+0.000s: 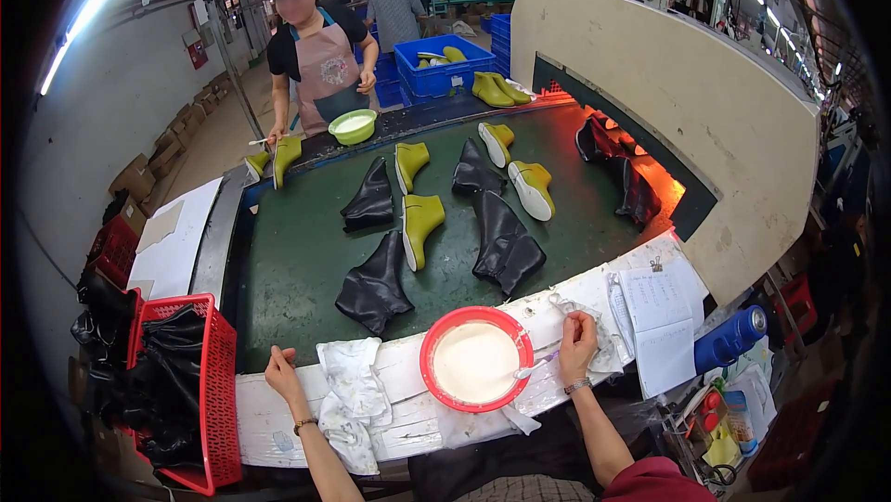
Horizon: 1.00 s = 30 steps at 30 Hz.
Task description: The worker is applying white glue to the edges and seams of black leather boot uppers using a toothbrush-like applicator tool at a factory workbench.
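Left hand: resting open on the worktop edge, beside a white rag.
Right hand: fingers seemingly pinching a brush lying in the red bowl.
Bowl: standing between both hands.

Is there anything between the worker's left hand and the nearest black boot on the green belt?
Nothing visible. The left hand rests on the white ledge at the edge of the green belt. The nearest black boot lies up and to its right, with only bare belt between. The white rag lies off to the side.
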{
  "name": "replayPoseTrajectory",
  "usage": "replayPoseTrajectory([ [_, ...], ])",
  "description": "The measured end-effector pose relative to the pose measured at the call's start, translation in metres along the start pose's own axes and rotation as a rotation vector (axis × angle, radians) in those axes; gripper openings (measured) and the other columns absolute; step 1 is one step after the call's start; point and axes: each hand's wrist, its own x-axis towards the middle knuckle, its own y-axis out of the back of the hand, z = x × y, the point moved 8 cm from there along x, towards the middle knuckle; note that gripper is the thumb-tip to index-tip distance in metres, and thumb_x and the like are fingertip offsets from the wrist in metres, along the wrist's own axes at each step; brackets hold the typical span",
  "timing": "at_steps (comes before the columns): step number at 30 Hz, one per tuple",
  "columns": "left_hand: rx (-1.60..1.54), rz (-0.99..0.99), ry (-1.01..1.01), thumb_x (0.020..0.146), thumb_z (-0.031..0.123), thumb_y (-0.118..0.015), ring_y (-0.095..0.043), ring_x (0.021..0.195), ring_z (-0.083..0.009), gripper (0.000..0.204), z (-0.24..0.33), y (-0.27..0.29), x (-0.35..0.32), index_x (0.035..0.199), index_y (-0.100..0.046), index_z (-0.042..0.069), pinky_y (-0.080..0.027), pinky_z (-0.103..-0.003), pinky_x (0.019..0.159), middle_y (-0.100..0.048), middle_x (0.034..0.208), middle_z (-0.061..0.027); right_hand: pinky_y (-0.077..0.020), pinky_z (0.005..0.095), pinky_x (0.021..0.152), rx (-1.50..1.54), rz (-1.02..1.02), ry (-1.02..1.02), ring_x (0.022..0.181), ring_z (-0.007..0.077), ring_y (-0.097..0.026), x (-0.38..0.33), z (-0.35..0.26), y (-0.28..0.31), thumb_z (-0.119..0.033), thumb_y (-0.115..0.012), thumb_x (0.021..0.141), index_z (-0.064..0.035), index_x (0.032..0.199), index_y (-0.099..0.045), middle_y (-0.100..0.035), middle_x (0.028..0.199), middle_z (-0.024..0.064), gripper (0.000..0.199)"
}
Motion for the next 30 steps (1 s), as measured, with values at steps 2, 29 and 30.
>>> replayPoseTrajectory([
  [2, -0.014, -0.007, 0.001, 0.107, 0.040, -0.053, -0.053, 0.057, -0.0086, 0.054, 0.002, -0.002, -0.001, 0.080, -0.075, -0.001, -0.040, -0.026, 0.053, -0.069, 0.067, -0.0038, -0.0404, 0.0263, 0.061, 0.005, 0.003, 0.007, 0.068, 0.0110, -0.045, 0.001, 0.000, 0.000, -0.009, -0.065, 0.096, -0.0024, 0.101, -0.064, -0.052, 0.081, 0.0009, 0.009],
  [29, 0.072, 0.015, 0.011, 0.105, 0.040, -0.054, -0.060, 0.058, -0.0105, 0.051, 0.010, 0.001, -0.003, 0.081, -0.079, 0.001, -0.046, -0.028, 0.056, -0.072, 0.068, -0.0048, -0.0415, 0.0254, 0.073, 0.067, -0.096, -0.025, 0.082, 0.0113, -0.047, -0.004, 0.016, -0.010, -0.015, -0.058, 0.103, -0.0019, 0.105, -0.060, -0.054, 0.092, 0.0002, 0.013],
  [30, 0.079, 0.039, 0.022, 0.105, 0.040, -0.054, -0.060, 0.058, -0.0105, 0.051, 0.011, 0.003, -0.004, 0.081, -0.079, 0.001, -0.046, -0.028, 0.056, -0.072, 0.068, -0.0048, -0.0419, 0.0260, 0.074, 0.039, -0.084, -0.034, 0.083, 0.0120, -0.047, -0.004, 0.016, -0.008, -0.016, -0.058, 0.103, -0.0020, 0.105, -0.060, -0.054, 0.093, 0.0006, 0.014],
])
